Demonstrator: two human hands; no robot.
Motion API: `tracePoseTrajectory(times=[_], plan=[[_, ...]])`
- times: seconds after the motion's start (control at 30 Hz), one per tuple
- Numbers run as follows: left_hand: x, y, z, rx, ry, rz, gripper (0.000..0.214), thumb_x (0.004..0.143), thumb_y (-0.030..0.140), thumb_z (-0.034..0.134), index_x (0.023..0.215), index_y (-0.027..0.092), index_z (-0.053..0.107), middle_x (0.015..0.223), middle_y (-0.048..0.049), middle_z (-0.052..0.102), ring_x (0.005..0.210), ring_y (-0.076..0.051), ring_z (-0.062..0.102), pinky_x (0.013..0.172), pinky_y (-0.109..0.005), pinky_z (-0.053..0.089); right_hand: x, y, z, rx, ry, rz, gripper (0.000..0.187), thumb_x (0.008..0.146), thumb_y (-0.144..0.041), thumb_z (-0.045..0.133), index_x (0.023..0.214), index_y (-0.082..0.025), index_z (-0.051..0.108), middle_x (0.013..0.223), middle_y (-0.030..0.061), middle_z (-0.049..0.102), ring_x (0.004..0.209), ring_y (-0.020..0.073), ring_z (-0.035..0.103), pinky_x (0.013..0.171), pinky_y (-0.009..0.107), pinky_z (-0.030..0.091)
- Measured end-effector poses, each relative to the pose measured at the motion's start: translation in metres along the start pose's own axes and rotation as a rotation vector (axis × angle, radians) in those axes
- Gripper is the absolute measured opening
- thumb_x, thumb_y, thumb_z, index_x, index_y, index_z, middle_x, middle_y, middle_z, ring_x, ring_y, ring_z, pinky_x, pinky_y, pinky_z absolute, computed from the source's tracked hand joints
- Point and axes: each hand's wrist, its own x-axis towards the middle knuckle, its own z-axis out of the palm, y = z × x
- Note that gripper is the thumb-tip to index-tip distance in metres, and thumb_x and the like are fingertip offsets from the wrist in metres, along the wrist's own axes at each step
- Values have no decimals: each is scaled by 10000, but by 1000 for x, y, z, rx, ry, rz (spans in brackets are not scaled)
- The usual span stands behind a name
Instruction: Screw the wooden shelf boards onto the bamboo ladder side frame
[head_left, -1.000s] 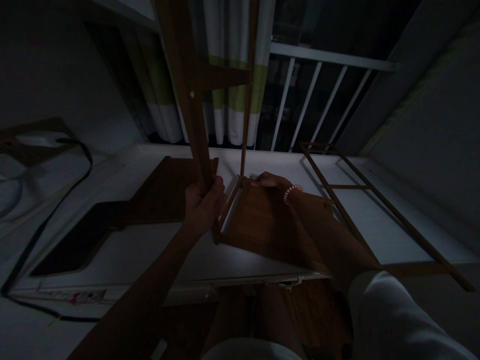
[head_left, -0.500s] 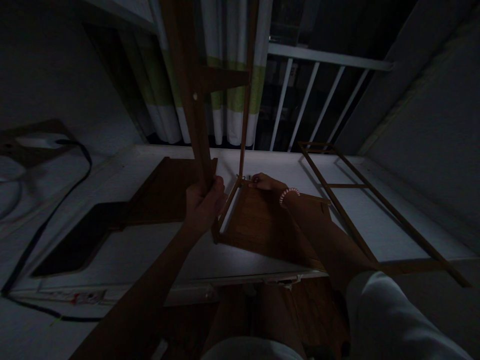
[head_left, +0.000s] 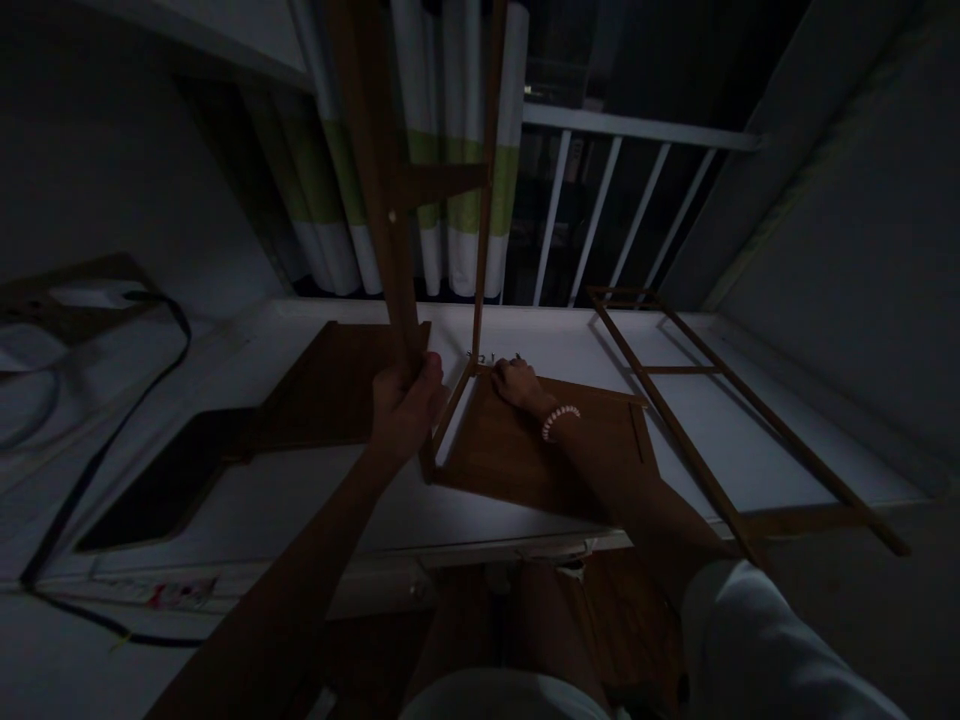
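My left hand point(head_left: 409, 408) is closed around the lower part of an upright wooden frame post point(head_left: 397, 290). A crosspiece point(head_left: 442, 182) joins this post to a thinner rear post point(head_left: 484, 250). At the frame's foot, a wooden panel point(head_left: 540, 450) lies flat on the white ledge. My right hand point(head_left: 517, 384) rests on the panel's far left corner, its fingers bent over the far edge; the fingertips are partly hidden. Just behind that corner lie several small metal pieces point(head_left: 482, 357), perhaps screws, too dim to make out.
Another wooden panel point(head_left: 341, 380) and a dark flat board point(head_left: 165, 480) lie on the left. A wooden ladder-like frame point(head_left: 682, 370) lies on the right of the white ledge point(head_left: 375, 510). Behind are curtains point(head_left: 457, 250) and a white railing point(head_left: 637, 125). A black cable point(head_left: 97, 460) runs along the left.
My right hand has shifted from a pinch at the panel's far corner to lying over the panel's edge, slightly nearer me. My left hand keeps its hold on the post. The view shifts slightly.
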Motion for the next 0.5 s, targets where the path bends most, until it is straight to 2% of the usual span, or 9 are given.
tracePoseTrajectory(times=[0.13, 0.23, 0.33, 0.4, 0.43, 0.5], plan=[[0, -1, -1, 35, 8, 8, 310, 683, 335, 561, 503, 176, 366, 337, 105, 258, 248, -12, 230, 251, -155, 147, -6, -3, -6, 25, 5, -42, 323, 814, -280, 360, 1058, -97, 465, 1048, 173, 483, 1004, 228, 418, 854, 332, 301], [0, -1, -1, 63, 18, 17, 332, 688, 350, 551, 492, 176, 347, 337, 102, 257, 254, -17, 231, 256, -160, 164, -25, -6, -19, 66, -12, -91, 329, 798, -271, 399, 1064, -92, 472, 1076, 167, 465, 1024, 228, 399, 861, 343, 297], [0, 0, 1, 73, 41, 19, 341, 681, 351, 559, 488, 175, 339, 337, 99, 267, 262, -22, 240, 262, -161, 172, -71, -10, -36, 129, -20, -239, 346, 795, -315, 407, 1073, -125, 488, 1092, 139, 468, 1056, 221, 378, 873, 354, 293], [0, 2, 2, 71, 71, 16, 347, 671, 353, 570, 485, 174, 338, 341, 99, 270, 266, -20, 245, 266, -160, 175, -115, -13, -42, 152, 50, -319, 383, 806, -350, 376, 1121, -147, 460, 1159, 131, 427, 1092, 214, 349, 895, 351, 284], [0, 3, 2, 75, 79, 6, 344, 672, 353, 569, 485, 174, 342, 344, 99, 270, 270, -20, 250, 270, -160, 183, -137, -15, -42, 137, 59, -331, 396, 803, -368, 376, 1123, -150, 461, 1173, 133, 416, 1097, 220, 344, 901, 358, 283], [0, 4, 1, 64, 80, -1, 347, 676, 353, 567, 480, 174, 343, 348, 95, 268, 274, -19, 248, 272, -163, 182, -178, -16, -38, 87, 69, -252, 446, 778, -436, 390, 1114, -155, 475, 1174, 148, 411, 1092, 257, 345, 886, 398, 299]])
